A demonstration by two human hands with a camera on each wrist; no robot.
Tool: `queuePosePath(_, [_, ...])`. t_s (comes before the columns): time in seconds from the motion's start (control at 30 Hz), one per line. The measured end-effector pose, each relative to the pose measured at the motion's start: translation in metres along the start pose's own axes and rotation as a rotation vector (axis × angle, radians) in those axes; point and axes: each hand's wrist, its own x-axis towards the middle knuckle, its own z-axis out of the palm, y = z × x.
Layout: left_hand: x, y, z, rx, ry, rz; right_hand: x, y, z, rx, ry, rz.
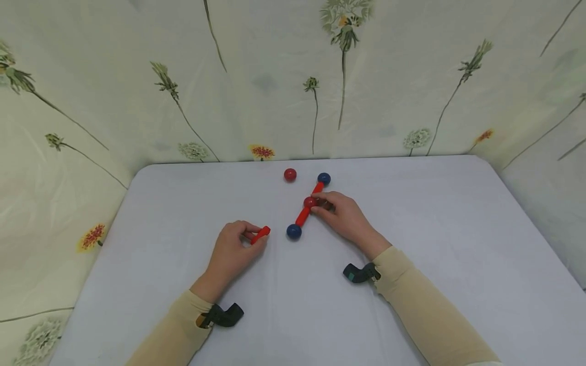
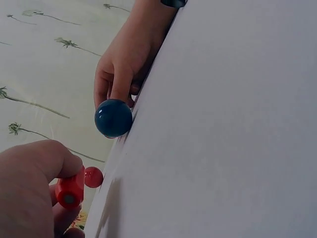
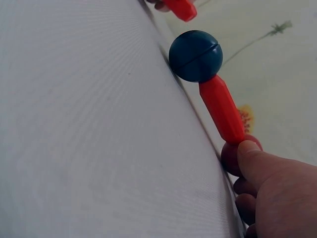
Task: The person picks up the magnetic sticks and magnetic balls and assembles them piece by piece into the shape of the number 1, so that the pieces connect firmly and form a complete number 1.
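My left hand [image 1: 235,251] pinches a loose red rod [image 1: 260,235] between thumb and fingers, left of the joined piece; its end shows a grey dot in the left wrist view. My right hand [image 1: 343,216] pinches the red ball [image 1: 310,202] at the middle of a straight chain. From that ball one red rod [image 1: 302,216] runs toward me to a near blue ball [image 1: 294,232]. Another red rod [image 1: 318,188] runs away to a far blue ball [image 1: 324,178]. In the right wrist view, the near blue ball [image 3: 195,56] shows a seam.
A single red ball [image 1: 290,175] lies near the back edge of the white-covered table [image 1: 435,229], left of the far blue ball. A flower-patterned cloth [image 1: 270,117] hangs behind the table. Each wrist wears a dark camera mount [image 1: 224,315].
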Motion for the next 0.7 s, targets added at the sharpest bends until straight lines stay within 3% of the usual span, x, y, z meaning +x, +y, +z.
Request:
queuePosePath(0.27, [-0.007,0.011,0.008,0.018,-0.022,0.028,0.000,0.000,0.000,0.006,-0.001,0.010])
queuePosePath(0.7, [-0.011,0.020,0.017,0.067,-0.006,0.064,0.000,-0.004,-0.002,-0.002,-0.002,0.009])
